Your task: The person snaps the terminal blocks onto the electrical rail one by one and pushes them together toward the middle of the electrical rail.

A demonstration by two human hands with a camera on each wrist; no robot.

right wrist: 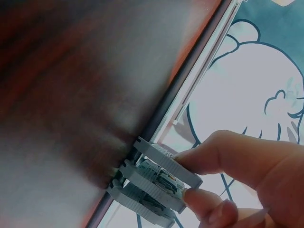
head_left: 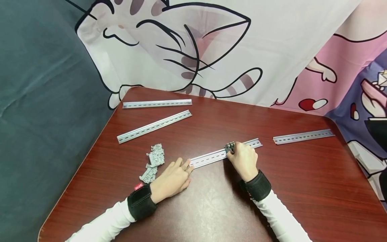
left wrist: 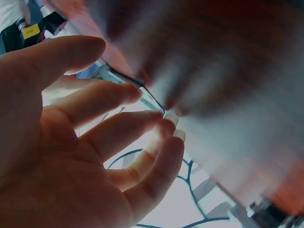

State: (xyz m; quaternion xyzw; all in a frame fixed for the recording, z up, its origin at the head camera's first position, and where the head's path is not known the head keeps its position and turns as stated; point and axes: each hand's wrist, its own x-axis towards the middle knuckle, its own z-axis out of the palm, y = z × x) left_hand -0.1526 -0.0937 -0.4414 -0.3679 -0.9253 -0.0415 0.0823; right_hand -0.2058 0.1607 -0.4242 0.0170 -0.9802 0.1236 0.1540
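Note:
A slotted metal DIN rail (head_left: 208, 159) lies slantwise on the table between both hands. My left hand (head_left: 171, 178) rests at its left end, fingertips on the rail and fingers extended loosely. Farther right along the rail, my right hand (head_left: 244, 160) pinches grey DIN rail clips (head_left: 229, 146) between thumb and fingers. The right wrist view shows three ribbed grey clips (right wrist: 161, 175) side by side, their lower ends at the rail's edge. Just beyond the left hand lies a pile of similar grey clips (head_left: 156, 155).
Two more DIN rails, one at the back (head_left: 157, 104) and one slanted (head_left: 154, 126), lie at the far left of the brown table (head_left: 211, 208). Another rail (head_left: 303, 136) lies at the right. A cat-print cloth (head_left: 223, 43) hangs behind the table.

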